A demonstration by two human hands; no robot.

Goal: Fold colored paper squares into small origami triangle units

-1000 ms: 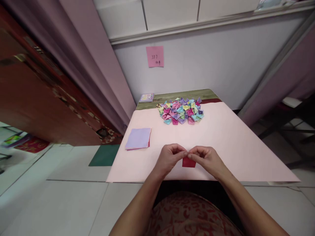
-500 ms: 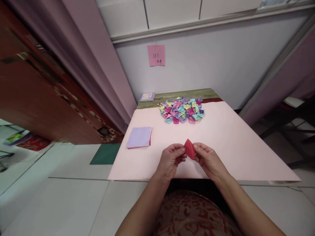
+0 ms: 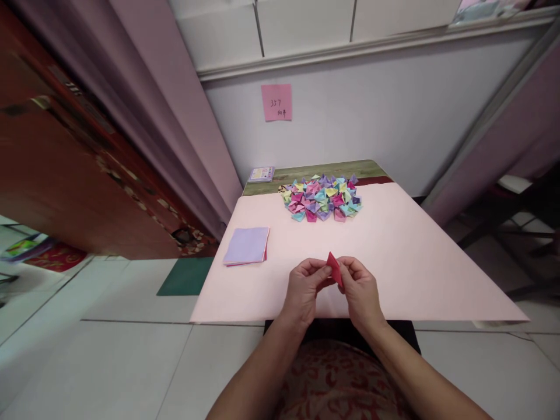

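A small folded red paper (image 3: pixel 335 268) is held between my two hands, above the near edge of the table. My left hand (image 3: pixel 307 284) pinches its left side between thumb and fingers. On its other side, my right hand (image 3: pixel 357 286) grips it the same way, with the thumb along the fold. The fingertips behind the paper are partly hidden. Beyond my hands lies a pile of folded paper pieces (image 3: pixel 322 198) in pink, purple, blue and yellow. To the left rests a stack of square paper sheets (image 3: pixel 247 245), lilac on top.
A pale pink sheet (image 3: pixel 406 256) covers most of the table. At the back left corner sits a small stack of printed packets (image 3: pixel 261 174). A pink note (image 3: pixel 276 102) with handwriting is stuck to the wall. Purple curtains (image 3: pixel 184 116) hang at the left.
My hands have drawn closer together, and the red paper has turned and looks narrower. My right hand has shifted a little left. The view has moved slightly.
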